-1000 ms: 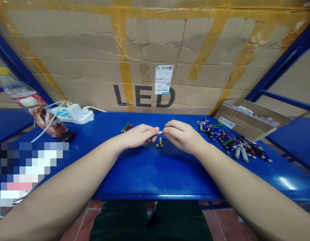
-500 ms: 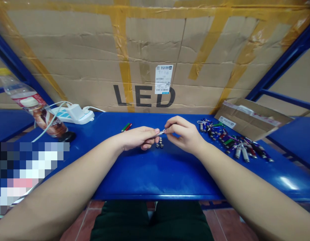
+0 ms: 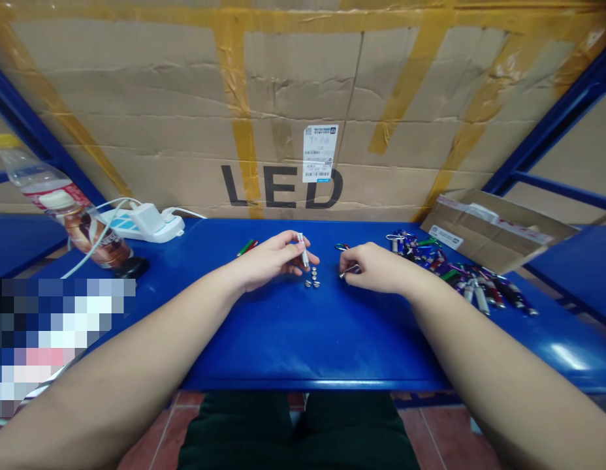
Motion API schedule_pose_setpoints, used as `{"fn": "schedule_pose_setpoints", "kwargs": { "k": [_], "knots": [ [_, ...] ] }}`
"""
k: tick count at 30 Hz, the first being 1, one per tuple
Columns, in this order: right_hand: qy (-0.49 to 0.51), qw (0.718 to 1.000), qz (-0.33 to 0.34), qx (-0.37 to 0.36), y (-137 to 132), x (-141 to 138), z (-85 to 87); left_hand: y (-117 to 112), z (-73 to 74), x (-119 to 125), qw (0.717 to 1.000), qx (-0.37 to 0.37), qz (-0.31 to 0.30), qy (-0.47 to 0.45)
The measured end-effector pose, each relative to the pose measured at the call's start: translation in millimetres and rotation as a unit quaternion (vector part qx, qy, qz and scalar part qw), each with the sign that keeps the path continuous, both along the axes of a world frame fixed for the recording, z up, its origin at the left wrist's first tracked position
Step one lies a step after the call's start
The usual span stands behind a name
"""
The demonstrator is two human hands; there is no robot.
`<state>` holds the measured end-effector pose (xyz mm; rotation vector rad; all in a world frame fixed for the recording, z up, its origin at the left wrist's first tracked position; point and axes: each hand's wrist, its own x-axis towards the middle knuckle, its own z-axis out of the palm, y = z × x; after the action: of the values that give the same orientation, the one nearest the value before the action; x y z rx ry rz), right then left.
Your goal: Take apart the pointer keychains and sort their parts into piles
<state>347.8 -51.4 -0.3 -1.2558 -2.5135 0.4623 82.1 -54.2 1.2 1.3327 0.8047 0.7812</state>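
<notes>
Left hand (image 3: 270,260): apart from right, pinching silver mini flashlight (image 3: 302,249) upright.
Right hand (image 3: 376,267): closed on small metal part (image 3: 349,271).
Metal discs (image 3: 311,278): between hands.
Keychain flashlights (image 3: 454,274): heap, 3 o'clock.

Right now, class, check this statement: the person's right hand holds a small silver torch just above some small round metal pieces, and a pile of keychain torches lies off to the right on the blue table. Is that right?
No: the small silver torch is in the left hand, not the right hand, as the head view shows. The small round metal pieces and pile of keychain torches are as stated.
</notes>
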Motion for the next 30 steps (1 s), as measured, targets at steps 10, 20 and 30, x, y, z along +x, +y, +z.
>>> {"fn": "schedule_pose_setpoints", "kwargs": {
  "k": [10,20,30],
  "knots": [
    [0.24,0.97,0.018,0.027,-10,-25,-0.1,-2,5.9,3,0.997,-0.066,0.031,-0.019],
    [0.323,0.944,0.034,-0.055,-12,-43,-11.6,4,-3.8,3,0.996,-0.051,0.063,-0.044],
    [0.351,0.93,0.018,-0.103,-8,-46,-17.7,2,-7.8,8,0.996,0.003,0.077,-0.053]
  ]
}}
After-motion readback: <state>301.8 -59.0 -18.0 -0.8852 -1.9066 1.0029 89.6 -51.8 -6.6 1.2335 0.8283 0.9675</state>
